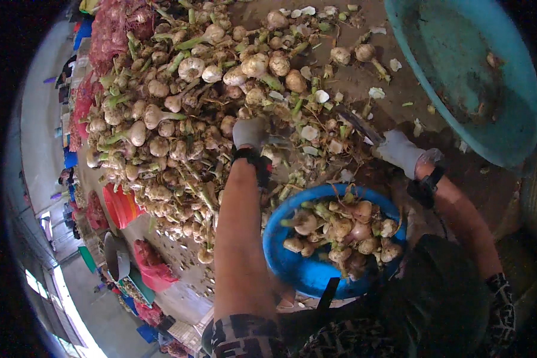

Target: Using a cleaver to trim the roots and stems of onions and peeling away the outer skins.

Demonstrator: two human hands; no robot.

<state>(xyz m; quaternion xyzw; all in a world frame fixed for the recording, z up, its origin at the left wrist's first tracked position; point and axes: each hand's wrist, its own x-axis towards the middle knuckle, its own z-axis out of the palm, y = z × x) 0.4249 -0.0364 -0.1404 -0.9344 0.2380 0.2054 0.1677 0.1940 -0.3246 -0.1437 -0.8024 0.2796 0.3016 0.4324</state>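
Note:
My left hand (249, 132), in a pale glove with a dark band at the wrist, reaches into the near edge of a large heap of garlic bulbs (159, 145) with stems. Its fingers are hidden, so its grip is unclear. To the right, my right hand (398, 151), also gloved, is closed on a dark-bladed cutting tool (360, 126) that points up and left over trimmings. Below and between my arms, a round blue plastic basin (291, 273) holds several garlic bulbs (358, 228), some with stems and roots.
A large teal tub (447, 107) lies at the upper right with scraps inside. Trimmings and pale garlic slices (310, 132) litter the floor. A red mesh sack (112, 36) stands at the upper left. Farther left are a red bucket (118, 206) and a pink sack (152, 268).

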